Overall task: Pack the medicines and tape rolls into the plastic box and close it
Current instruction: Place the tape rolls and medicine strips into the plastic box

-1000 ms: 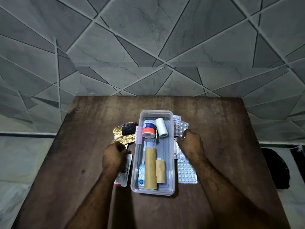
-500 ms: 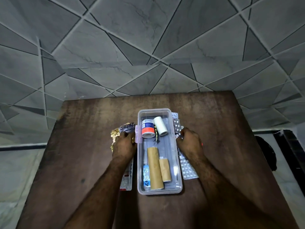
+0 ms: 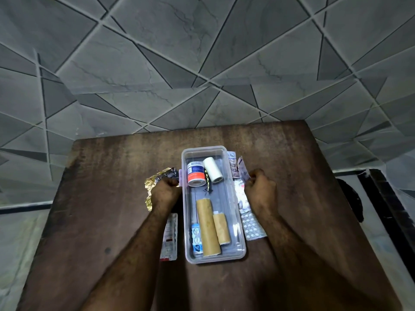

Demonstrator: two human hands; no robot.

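The brown wooden table held the clear plastic box, open, with long brown tape rolls inside. Left of it, the left hand curled round a crinkly gold foil pill pack. On the right, the right hand pinched a small silvery pill strip. Both packs probably needed lifting over the walls next.

Box open on top; middle floor bare between far tapes and near brown rolls. Blister strips crowd both long sides, left hand and right hand on them. Worktop bare beyond, up to wall.
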